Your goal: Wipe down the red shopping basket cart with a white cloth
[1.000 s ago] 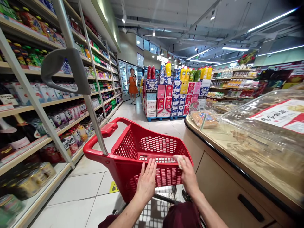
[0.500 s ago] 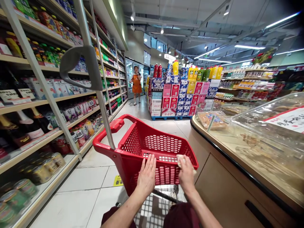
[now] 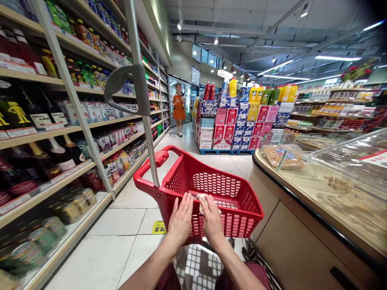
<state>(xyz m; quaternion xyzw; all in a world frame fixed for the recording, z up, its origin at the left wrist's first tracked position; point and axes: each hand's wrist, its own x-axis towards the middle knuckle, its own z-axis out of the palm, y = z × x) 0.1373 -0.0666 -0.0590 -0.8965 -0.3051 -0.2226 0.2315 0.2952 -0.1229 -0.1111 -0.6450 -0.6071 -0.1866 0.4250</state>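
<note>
A red plastic shopping basket cart (image 3: 211, 181) with holes in its walls stands in front of me, a grey metal pole rising from its handle end. My left hand (image 3: 180, 219) lies with straight fingers on the near rim and wall of the basket and holds nothing. Close beside it, my right hand (image 3: 212, 221) presses a pale crumpled cloth (image 3: 200, 197) over the same rim. Part of the cloth is hidden under the fingers. On the pole sits a grey plastic hook (image 3: 116, 82).
Shelves of bottles and cans (image 3: 75, 129) line the left side. A glass-topped food counter (image 3: 302, 173) is close on the right. Ahead stand stacked drink cartons (image 3: 232, 125) and a person in an orange apron (image 3: 179, 106). A yellow floor sticker (image 3: 159, 227) lies by the cart.
My right hand has slid the cloth left along the rim, toward my left hand. My view has shifted, so the surroundings sit farther right. The left hand still rests on the rim.
</note>
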